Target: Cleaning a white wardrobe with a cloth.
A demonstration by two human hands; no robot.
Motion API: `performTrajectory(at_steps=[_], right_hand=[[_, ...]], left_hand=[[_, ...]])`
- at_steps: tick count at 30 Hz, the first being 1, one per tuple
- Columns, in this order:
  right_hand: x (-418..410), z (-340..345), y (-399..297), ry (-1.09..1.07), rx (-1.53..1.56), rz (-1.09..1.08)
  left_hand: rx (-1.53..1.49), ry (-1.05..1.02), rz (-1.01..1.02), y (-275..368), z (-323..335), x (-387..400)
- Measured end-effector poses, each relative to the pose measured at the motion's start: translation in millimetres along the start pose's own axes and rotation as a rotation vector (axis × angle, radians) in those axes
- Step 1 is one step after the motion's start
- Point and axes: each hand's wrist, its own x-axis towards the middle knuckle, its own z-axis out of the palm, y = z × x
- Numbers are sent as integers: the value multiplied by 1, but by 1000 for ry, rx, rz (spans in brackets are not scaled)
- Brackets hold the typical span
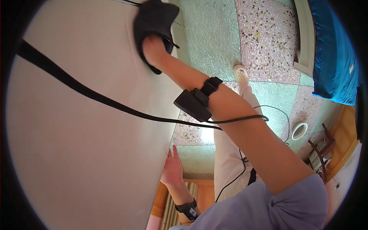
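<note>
At the top, a black cloth item (149, 21), perhaps a bag or cap, lies over the edge of a pale table (86, 143). My right hand (153, 49) reaches into or under its opening, so the fingers are hidden and their grip cannot be told. A black device is strapped to my right forearm, with a cable running from it. Low in the view, my left hand (172, 169) is at the table's long edge, fingers extended and apart, part of it hidden by the edge. Nothing shows in it. A black band circles the left wrist.
A thick black cable (115, 106) crosses above the table. Thin cables hang by my legs. On the tiled floor are a white round container (299, 131) and a dark wooden frame (323, 152). Blue fabric (333, 57) drapes at the upper right. A pale clog (240, 73) is on a foot.
</note>
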Motion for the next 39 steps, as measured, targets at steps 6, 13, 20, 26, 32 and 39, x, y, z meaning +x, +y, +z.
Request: performTrajectory(at_steps=[6, 13, 20, 26, 32, 39], right_hand=[[-114, 87, 72, 174, 478, 790], [-275, 75, 31, -405, 259, 964], [-258, 13, -77, -423, -128, 258], [-83, -105, -108, 28, 522, -204], [27, -118, -80, -88, 400, -325], [28, 1, 17, 331, 408, 71]], left_hand=[[24, -147, 69, -16, 2, 15], [86, -242, 71, -18, 2, 15], [167, -195, 55, -10, -3, 10], [-177, -65, 95, 24, 11, 10], [-199, -64, 104, 8, 46, 10], [-150, 6, 170, 6, 56, 13]])
